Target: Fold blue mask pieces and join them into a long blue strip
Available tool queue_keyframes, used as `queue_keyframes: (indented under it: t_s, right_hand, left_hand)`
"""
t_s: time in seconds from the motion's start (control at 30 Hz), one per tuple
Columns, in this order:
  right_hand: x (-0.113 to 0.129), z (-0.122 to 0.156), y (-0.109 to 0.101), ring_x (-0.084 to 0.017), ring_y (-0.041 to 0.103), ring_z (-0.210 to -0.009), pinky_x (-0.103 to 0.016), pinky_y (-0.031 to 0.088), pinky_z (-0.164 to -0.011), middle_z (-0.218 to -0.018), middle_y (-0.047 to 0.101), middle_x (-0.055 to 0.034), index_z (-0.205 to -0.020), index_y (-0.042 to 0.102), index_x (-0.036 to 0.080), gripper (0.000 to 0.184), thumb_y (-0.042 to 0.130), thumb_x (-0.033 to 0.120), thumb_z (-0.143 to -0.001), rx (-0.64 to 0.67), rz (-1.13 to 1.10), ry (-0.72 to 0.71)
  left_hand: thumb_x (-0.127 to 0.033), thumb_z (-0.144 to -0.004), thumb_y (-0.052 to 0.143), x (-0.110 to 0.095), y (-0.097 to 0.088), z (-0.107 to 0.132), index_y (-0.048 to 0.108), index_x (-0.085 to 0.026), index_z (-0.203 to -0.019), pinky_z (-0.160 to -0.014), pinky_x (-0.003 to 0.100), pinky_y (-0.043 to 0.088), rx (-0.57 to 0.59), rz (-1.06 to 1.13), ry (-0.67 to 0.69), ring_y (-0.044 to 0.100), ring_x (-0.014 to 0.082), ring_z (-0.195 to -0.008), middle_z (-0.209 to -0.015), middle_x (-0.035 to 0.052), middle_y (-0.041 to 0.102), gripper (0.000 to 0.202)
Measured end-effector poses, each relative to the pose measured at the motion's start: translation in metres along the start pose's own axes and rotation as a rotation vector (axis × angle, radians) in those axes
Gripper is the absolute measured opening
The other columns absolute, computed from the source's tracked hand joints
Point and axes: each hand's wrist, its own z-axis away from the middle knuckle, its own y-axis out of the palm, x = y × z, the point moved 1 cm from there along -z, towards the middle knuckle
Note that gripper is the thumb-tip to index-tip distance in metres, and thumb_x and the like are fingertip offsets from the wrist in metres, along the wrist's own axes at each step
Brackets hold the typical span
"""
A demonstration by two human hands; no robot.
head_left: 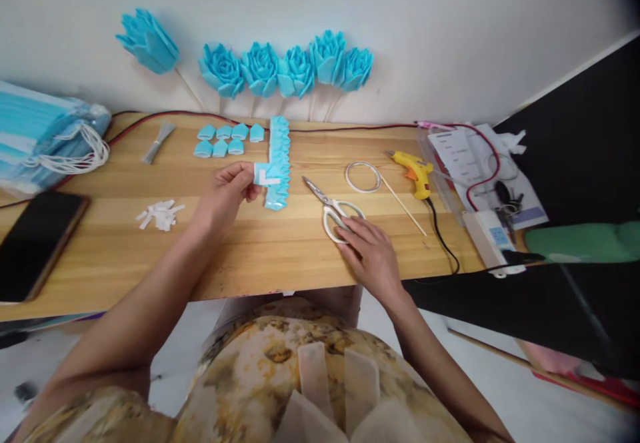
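My left hand (231, 186) pinches a small blue fabric piece (260, 172) that has white strips on it in an L shape. It is held over the lower part of a row of overlapping blue folded pieces (279, 143). My right hand (373, 253) has its fingers over the white handles of a pair of scissors (333, 206). The scissors lie on the table with the blades pointing up and left. Several folded blue pieces (220, 148) sit in two rows behind my left hand. A small pile of white strips (161, 215) is to its left.
Blue flowers (261, 70) on sticks stand along the wall. A yellow glue gun (414, 171), a tape ring (363, 177) and a thin stick (404, 204) lie right. A power strip (493, 243) is at the right edge. Left are a phone (40, 246), wire ties (159, 142) and bagged face masks (45, 136).
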Motion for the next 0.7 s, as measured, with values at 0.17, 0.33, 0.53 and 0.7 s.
queue_keyframes:
  t_s: [0.17, 0.33, 0.53, 0.7]
  right_hand:
    - [-0.013, 0.015, -0.011, -0.029, 0.071, -0.110, -0.047, 0.057, -0.090, -0.119, 0.077, -0.0101, -0.112, 0.076, 0.022, 0.020, 0.069, 0.031, -0.095, -0.066, 0.060, 0.056]
    - [-0.013, 0.015, -0.016, -0.028, 0.072, -0.108, -0.046, 0.059, -0.090, -0.116, 0.077, -0.0112, -0.115, 0.075, 0.023, 0.023, 0.065, 0.031, -0.097, -0.105, -0.001, 0.134]
    - [-0.014, 0.003, -0.019, -0.026, 0.072, -0.110, -0.045, 0.060, -0.095, -0.118, 0.076, -0.0112, -0.115, 0.075, 0.023, 0.023, 0.059, 0.029, -0.099, -0.120, -0.045, 0.211]
    - [-0.018, 0.002, -0.017, -0.026, 0.072, -0.108, -0.045, 0.059, -0.094, -0.118, 0.076, -0.0107, -0.114, 0.075, 0.023, 0.023, 0.058, 0.027, -0.098, -0.109, -0.026, 0.227]
  left_hand:
    - [-0.030, -0.080, 0.068, -0.001, -0.003, 0.001, 0.067, -0.019, -0.071, -0.050, 0.022, 0.038, 0.007, -0.018, -0.010, 0.050, 0.0099, -0.052, -0.058, -0.0009, 0.059, 0.014]
    - [-0.027, -0.079, 0.068, -0.002, -0.004, 0.003, 0.068, -0.019, -0.068, -0.049, 0.021, 0.036, 0.052, -0.060, -0.017, 0.048, 0.0086, -0.051, -0.057, -0.0012, 0.059, 0.013]
    - [-0.026, -0.081, 0.067, 0.000, -0.003, 0.007, 0.072, -0.022, -0.070, -0.048, 0.022, 0.036, 0.168, -0.179, -0.049, 0.046, 0.0096, -0.050, -0.056, -0.0014, 0.057, 0.013]
    - [-0.029, -0.082, 0.068, -0.004, -0.003, 0.008, 0.071, -0.023, -0.066, -0.047, 0.023, 0.035, 0.165, -0.245, -0.045, 0.044, 0.0105, -0.049, -0.055, -0.0005, 0.055, 0.017]
